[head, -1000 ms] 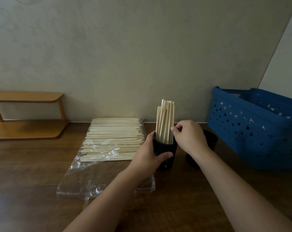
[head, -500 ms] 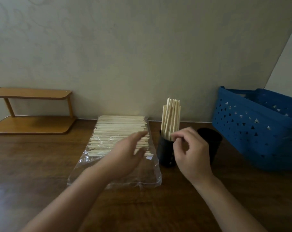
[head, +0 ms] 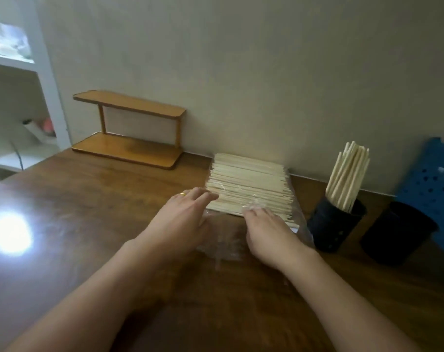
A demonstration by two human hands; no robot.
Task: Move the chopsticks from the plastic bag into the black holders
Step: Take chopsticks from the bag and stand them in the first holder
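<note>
Both hands flat, fingers spread, gripping nothing: left hand (head: 182,219) and right hand (head: 269,232) rest on plastic bag (head: 226,240) at near edge of chopsticks (head: 248,186). Right of it, two black holders (head: 335,224), nearer one part-filled.

Chopsticks (head: 248,185) pale cream; plastic bag (head: 223,243) clear; both holders (head: 334,224) black; basket (head: 430,189) blue, dotted with holes; worktop (head: 88,212) dark brown woodgrain; rack (head: 129,128) orange-brown
</note>
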